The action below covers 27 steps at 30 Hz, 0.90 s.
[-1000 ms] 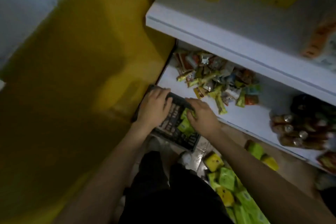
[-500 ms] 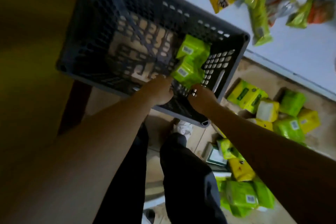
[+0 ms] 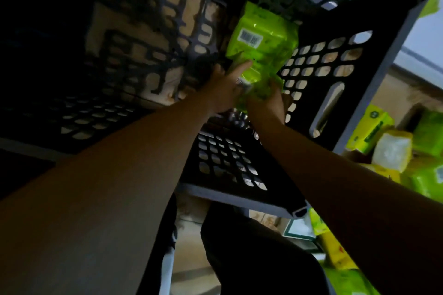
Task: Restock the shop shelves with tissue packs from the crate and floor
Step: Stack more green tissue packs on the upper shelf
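View from above, looking down into a dark plastic crate (image 3: 383, 62) with perforated walls and a slotted base. It fills most of the frame, and the lighting is dim.

Two bare forearms reach in from the bottom edge and meet at a bright green tissue pack (image 3: 262, 38). The pack lies inside the crate against its right wall, about halfway between the near and far right corners. A white barcode label (image 3: 250, 39) faces up on it. More green wrapping is bunched just below it between the hands; whether that is a second pack cannot be told.

The left grip (image 3: 223, 93), a bare hand, comes in from the left. Its index finger (image 3: 243, 66) lies straight on the pack's lower edge. Its other fingers are hidden, so whether this grip is clamped on the pack cannot be told.

The right grip (image 3: 269, 100), also a bare hand, is clamped on the bunched lower end of the green wrapping, with fingers and thumb curled round it.

Outside the crate, past its right wall, loose packs (image 3: 370, 132) in green and yellow wrapping lie scattered on the tan floor (image 3: 395, 88). More of them lie beyond the crate's near right corner. Dark trousers (image 3: 251, 251) show below the crate's near rim.
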{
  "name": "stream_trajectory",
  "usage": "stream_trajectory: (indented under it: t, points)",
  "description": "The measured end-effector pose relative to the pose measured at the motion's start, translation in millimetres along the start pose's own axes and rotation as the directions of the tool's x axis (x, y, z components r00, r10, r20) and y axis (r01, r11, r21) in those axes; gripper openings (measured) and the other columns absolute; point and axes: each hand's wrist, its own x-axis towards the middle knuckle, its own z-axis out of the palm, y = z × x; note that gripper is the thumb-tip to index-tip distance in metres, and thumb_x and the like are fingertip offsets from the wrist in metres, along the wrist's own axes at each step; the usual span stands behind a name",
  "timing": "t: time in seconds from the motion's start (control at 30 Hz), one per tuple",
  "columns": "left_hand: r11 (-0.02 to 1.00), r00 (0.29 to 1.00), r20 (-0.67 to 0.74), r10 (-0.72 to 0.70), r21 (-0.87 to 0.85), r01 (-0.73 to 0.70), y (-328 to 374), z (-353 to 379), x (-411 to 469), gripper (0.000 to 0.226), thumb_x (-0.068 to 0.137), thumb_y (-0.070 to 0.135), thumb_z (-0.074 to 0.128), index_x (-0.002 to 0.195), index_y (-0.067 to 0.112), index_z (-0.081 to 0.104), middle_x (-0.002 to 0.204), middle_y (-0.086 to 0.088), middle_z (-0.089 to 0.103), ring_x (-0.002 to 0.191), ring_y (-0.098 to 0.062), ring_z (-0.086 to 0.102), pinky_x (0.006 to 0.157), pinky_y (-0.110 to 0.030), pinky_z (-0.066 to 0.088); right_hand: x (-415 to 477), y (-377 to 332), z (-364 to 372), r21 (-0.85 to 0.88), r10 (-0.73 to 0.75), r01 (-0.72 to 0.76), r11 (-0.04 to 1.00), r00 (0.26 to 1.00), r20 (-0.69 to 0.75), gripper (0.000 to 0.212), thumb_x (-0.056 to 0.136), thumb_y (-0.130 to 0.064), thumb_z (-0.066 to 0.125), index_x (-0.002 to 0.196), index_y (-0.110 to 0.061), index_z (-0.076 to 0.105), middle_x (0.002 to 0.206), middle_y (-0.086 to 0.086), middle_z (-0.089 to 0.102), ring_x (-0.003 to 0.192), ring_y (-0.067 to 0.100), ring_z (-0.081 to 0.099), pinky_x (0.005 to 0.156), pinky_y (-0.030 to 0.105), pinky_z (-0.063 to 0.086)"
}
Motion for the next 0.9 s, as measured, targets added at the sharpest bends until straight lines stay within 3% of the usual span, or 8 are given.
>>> stream_trajectory:
  t: [0.13,0.23,0.33,0.47,0.6,0.7,0.8,0.9]
  points:
    - [0.978,0.999,-0.023,0.025,-0.207,-0.029,-29,16,2,0.068,0.079,0.023,0.063,0.142,0.023,0.036,0.142,-0.028,0.033,0.116,-0.033,0.051,0.089,-0.035,0.047,2,-5,0,0.003,0.004,-0.004,1.0,1.0,-0.031,0.046,0.092,-0.012,0.052,0.136,-0.02,0.043,0.097,-0.02,0.047,0.085,0.006,0.052,0.053,0.005,0.041]
    - [0.905,0.992,-0.011,-0.125,-0.411,0.11,-17,7,-30,0.076,0.085,0.014,0.063,0.147,0.028,0.021,0.14,-0.007,0.037,0.122,-0.022,0.044,0.098,-0.03,0.039,3,-12,5,-0.088,-0.075,0.076,0.993,0.997,0.02,0.039,0.088,-0.014,0.055,0.127,-0.019,0.055,0.129,0.004,0.051,0.104,0.019,0.055,0.083,0.027,0.051]
    - [0.778,0.98,-0.077,-0.182,-0.622,0.096,-11,-7,-53,0.077,0.089,-0.001,0.054,0.149,0.019,0.01,0.148,-0.012,0.03,0.133,-0.024,0.035,0.104,-0.033,0.036,-8,-24,5,-0.129,-0.119,0.125,0.984,0.991,0.053,0.036,0.086,-0.02,0.058,0.121,-0.022,0.06,0.138,0.008,0.045,0.12,0.028,0.049,0.1,0.041,0.044]
    - [0.763,0.968,-0.182,-0.171,-0.646,0.013,21,-49,-102,0.072,0.092,0.004,0.053,0.149,0.016,0.01,0.151,-0.011,0.025,0.126,-0.014,0.036,0.089,-0.012,0.041,-58,-53,-9,-0.153,-0.158,0.173,0.973,0.982,0.105,0.04,0.084,-0.024,0.059,0.124,-0.024,0.057,0.13,0.009,0.052,0.116,0.03,0.051,0.099,0.042,0.043]
    - [0.854,0.923,-0.367,-0.116,-0.511,-0.097,72,-100,-187,0.065,0.098,0.012,0.046,0.148,0.006,0.006,0.156,-0.008,0.013,0.141,-0.013,0.019,0.1,-0.01,0.023,-148,-91,-49,-0.285,-0.374,0.41,0.866,0.911,0.173,0.049,0.086,-0.023,0.055,0.134,-0.024,0.046,0.138,0.009,0.044,0.123,0.028,0.042,0.099,0.028,0.031]
    - [0.841,0.866,-0.49,-0.099,-0.507,-0.191,126,-134,-266,0.066,0.098,0.007,0.044,0.146,0.0,-0.001,0.149,0.002,0.005,0.125,0.019,0.019,0.097,0.002,0.025,-234,-121,-93,-0.294,-0.588,0.611,0.735,0.79,0.173,0.05,0.081,-0.036,0.051,0.13,-0.027,0.053,0.148,0.009,0.032,0.135,0.032,0.025,0.101,0.026,0.014]
    - [0.798,0.846,-0.509,-0.16,-0.571,-0.193,195,-174,-338,0.07,0.097,0.019,0.046,0.148,0.006,0.0,0.155,-0.006,0.009,0.138,-0.004,0.024,0.112,-0.032,0.031,-323,-155,-145,-0.196,-0.708,0.709,0.677,0.7,0.09,0.047,0.079,-0.036,0.054,0.123,-0.021,0.06,0.148,0.022,0.024,0.135,0.042,0.02,0.111,0.045,0.016]
    - [0.821,0.777,-0.602,-0.185,-0.529,-0.214,265,-214,-406,0.065,0.094,0.023,0.051,0.145,0.003,0.017,0.149,-0.017,0.03,0.134,-0.025,0.037,0.109,-0.036,0.034,-401,-192,-201,-0.132,-0.768,0.758,0.639,0.639,-0.05,0.043,0.082,-0.035,0.061,0.121,-0.019,0.061,0.145,0.026,0.022,0.135,0.044,0.019,0.111,0.048,0.018]
